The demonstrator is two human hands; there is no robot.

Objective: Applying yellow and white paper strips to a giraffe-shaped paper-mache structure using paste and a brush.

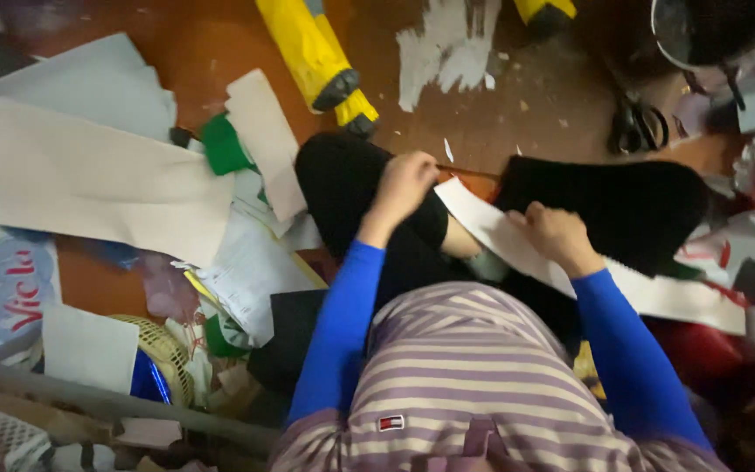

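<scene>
**Sitting among paper scraps on a worn floor**

The person sits on a reddish-brown floor [220, 44] whose finish has flaked away in a pale patch near its far edge. The left hand [404, 182] is clenched on the near end of a long white paper strip [657, 293], over a knee in black. The right hand [557, 234] grips the same strip further along; it runs across the lap toward the floor's right edge. Large beige sheets [98, 175] and white offcuts cover the left side. A yellow tube [312, 52] lies at the far edge, black scissors [638, 127] sit toward the far right corner, beside a dark pot [709, 31].
</scene>
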